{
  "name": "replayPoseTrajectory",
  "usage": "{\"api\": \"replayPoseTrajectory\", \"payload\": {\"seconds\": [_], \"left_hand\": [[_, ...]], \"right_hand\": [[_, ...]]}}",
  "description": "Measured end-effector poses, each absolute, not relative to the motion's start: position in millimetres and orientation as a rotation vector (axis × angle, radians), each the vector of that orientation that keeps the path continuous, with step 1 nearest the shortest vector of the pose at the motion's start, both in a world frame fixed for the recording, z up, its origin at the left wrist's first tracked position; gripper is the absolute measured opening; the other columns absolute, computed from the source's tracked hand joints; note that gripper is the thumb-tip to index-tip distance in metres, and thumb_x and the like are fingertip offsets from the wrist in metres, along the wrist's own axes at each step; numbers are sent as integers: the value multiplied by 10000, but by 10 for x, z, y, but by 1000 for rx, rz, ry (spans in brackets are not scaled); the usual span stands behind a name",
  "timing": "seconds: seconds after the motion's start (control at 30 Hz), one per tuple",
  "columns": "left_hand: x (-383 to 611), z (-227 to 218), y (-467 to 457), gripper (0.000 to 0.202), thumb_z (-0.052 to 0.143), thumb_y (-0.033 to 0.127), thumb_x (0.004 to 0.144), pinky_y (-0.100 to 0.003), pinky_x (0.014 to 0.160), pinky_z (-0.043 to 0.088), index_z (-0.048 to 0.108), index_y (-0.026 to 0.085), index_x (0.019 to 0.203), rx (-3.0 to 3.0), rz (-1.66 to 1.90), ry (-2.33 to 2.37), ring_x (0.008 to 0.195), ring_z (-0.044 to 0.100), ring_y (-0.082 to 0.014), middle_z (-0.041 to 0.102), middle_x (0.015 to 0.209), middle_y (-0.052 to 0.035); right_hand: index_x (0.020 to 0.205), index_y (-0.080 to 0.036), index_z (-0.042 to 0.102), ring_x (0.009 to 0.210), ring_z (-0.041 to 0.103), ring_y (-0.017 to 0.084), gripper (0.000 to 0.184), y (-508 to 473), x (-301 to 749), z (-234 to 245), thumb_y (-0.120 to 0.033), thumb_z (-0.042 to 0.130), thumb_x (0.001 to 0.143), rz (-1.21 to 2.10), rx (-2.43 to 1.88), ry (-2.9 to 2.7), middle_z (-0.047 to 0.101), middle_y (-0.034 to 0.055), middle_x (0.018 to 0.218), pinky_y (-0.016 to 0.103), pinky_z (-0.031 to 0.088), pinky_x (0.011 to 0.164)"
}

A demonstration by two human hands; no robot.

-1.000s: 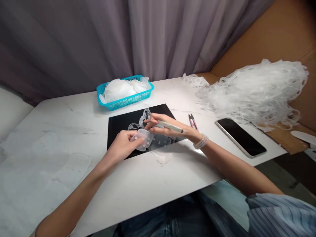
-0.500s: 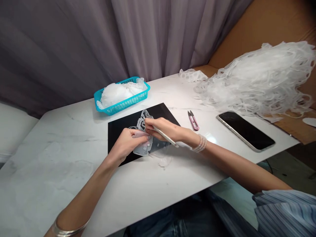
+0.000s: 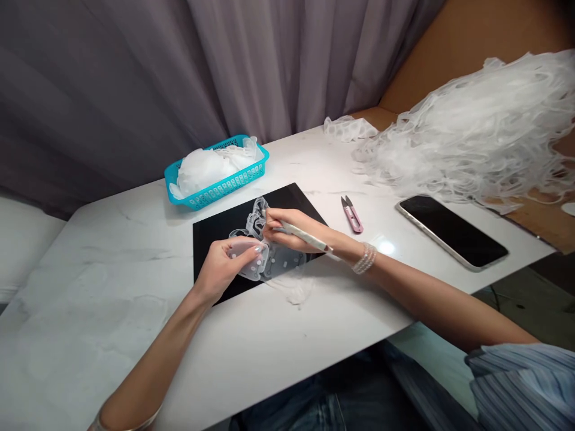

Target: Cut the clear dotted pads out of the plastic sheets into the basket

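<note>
My left hand pinches a piece of sheer white fabric with white dots between thumb and fingers. Closed round a slim white pen-like tool, my right hand rests just to the right of the left one. The tool's back end points toward my right wrist; its tip is mostly hidden by the fingers. Frilly curled edges of the fabric lie beyond the hands on a black mat. A sheer strip trails off the mat's near edge onto the table.
A blue basket with white fabric pieces stands at the back left. Pink thread snips and a phone lie right of the mat. A large heap of sheer white trimmings fills the right side of the white table.
My left hand has shifted slightly left, spreading the fabric flatter so more dots show. The tool in my right hand has turned a little. The view has moved slightly.
</note>
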State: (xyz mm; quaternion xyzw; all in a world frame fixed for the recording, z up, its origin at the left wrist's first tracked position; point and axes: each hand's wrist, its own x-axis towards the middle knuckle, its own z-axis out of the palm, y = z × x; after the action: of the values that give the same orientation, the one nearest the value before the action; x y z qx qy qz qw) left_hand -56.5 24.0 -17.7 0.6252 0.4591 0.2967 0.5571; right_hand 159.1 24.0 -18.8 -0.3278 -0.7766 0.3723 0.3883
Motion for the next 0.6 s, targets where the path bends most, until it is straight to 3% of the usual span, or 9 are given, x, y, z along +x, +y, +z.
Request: {"api": "replayPoseTrajectory", "payload": {"seconds": [0.23,0.43,0.6], "left_hand": [[-563,-140,253,235,808,352,741,-209,624,503,777,153,863,1504,617,1117,659,634,-134,715,711,-19],[-539,-145,212,167,764,287,787,-241,671,516,797,171,902,1696,657,1139,745,672,-172,754,815,-33],[-458,66,38,99,736,263,840,-253,644,520,802,201,802,1761,789,789,703,660,-164,741,774,-33]], "right_hand": [[776,-244,284,744,476,139,265,204,1600,-109,-152,524,841,1024,-817,-2029,574,-8,826,287,381,710],[744,-237,277,672,342,128,286,171,1542,-95,-40,482,774,805,-872,-2220,428,-46,700,261,292,637],[685,-230,268,672,325,140,297,252,1518,-221,9,431,755,661,-940,-2269,347,-42,620,269,257,628]]}}
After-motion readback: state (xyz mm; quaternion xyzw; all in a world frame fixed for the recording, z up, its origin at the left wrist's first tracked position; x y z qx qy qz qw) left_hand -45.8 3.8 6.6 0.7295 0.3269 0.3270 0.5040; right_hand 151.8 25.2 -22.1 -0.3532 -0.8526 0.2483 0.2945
